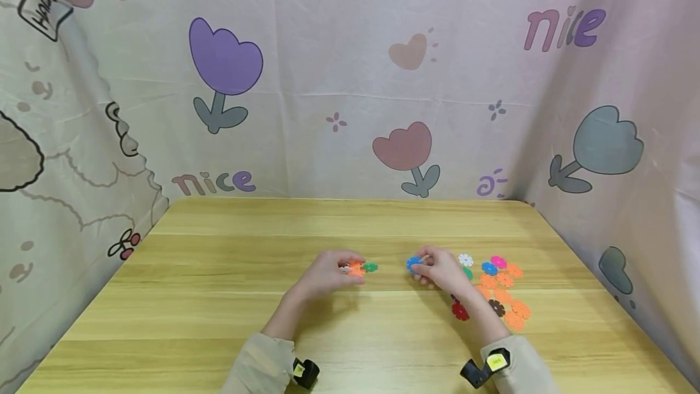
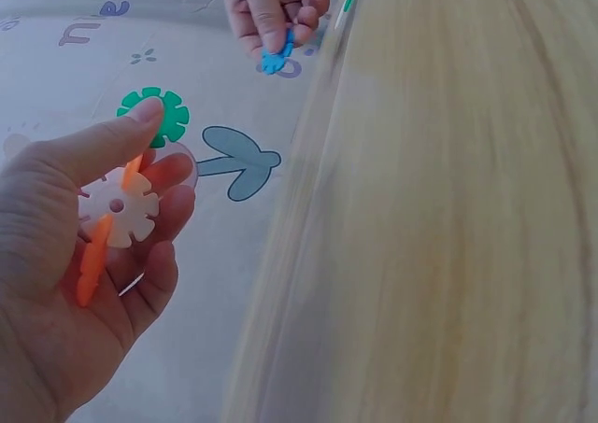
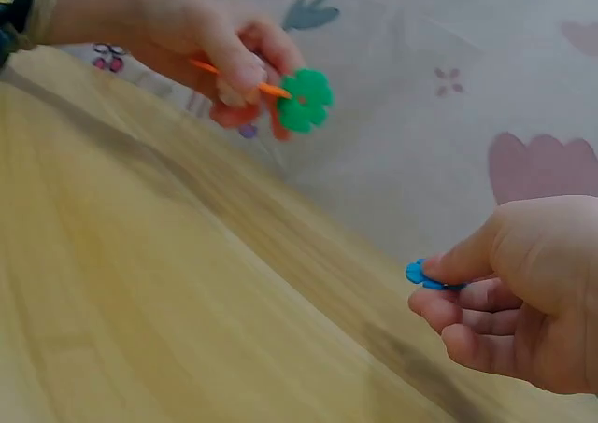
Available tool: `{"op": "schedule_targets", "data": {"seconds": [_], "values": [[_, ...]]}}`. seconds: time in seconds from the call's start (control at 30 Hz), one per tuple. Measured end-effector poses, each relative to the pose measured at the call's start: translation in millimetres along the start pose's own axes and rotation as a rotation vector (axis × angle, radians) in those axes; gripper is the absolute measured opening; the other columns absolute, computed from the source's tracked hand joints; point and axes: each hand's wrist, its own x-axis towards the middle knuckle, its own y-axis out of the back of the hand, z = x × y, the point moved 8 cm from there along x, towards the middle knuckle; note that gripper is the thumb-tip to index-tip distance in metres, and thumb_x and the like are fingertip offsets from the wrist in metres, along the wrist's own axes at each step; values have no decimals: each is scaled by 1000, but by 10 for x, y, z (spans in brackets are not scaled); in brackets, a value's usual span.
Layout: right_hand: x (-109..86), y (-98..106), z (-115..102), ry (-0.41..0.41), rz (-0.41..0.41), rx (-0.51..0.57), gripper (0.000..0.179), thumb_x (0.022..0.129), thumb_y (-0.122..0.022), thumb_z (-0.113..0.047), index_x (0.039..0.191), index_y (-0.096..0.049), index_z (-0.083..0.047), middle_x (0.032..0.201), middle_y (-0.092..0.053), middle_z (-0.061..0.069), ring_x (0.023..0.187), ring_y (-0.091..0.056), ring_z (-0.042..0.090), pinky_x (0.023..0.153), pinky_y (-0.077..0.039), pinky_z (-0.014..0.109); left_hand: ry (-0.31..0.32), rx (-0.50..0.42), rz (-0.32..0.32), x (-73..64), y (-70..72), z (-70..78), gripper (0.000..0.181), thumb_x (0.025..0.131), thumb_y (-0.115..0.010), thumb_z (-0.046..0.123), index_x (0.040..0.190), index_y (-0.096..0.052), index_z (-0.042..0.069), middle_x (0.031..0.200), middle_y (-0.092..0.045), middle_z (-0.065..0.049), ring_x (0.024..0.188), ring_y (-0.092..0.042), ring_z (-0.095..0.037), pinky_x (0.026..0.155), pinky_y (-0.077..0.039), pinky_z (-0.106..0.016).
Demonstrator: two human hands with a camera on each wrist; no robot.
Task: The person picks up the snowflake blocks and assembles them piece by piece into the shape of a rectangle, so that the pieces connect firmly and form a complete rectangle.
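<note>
My left hand (image 1: 327, 273) holds a small chain of notched plastic discs above the table. In the left wrist view a green disc (image 2: 166, 117), a white disc (image 2: 131, 208) and orange discs (image 2: 92, 264) are slotted together, with the thumb against the green one. My right hand (image 1: 440, 269) pinches a single blue notched disc (image 3: 428, 274) between thumb and fingers, apart from the chain. Beside and partly behind the right forearm lies a loose spread of discs: a white one (image 1: 465, 259), a pink one (image 1: 498, 262), a red one (image 1: 460, 311) and several orange ones (image 1: 514, 321).
The wooden table (image 1: 219, 309) reaches back to a printed curtain (image 1: 328, 65) with flower drawings. Curtain also hangs at the left and right sides. Each wrist carries a black camera mount (image 1: 306, 373). A dark brown disc (image 1: 496, 307) lies among the orange ones.
</note>
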Motion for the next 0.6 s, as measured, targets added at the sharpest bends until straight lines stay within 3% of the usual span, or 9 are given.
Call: {"op": "schedule_targets", "data": {"seconds": [0.33, 0.6], "values": [[-101, -287, -359, 105, -114, 159, 26, 90, -59, -4, 112, -53, 7, 73, -56, 15, 59, -50, 16, 51, -45, 24, -22, 42, 0, 22, -10, 4, 30, 80, -72, 14, 109, -66, 6, 107, -64, -7, 81, -59, -13, 66, -50, -28], [-160, -386, -477, 144, -149, 224, 34, 90, -58, -6, 119, -51, 10, 78, -58, 19, 63, -53, 16, 56, -48, 24, -60, 62, -14, 16, -31, 37, 25, 83, -70, 15, 107, -67, 6, 105, -65, -7, 79, -57, -12, 64, -50, -26]]}}
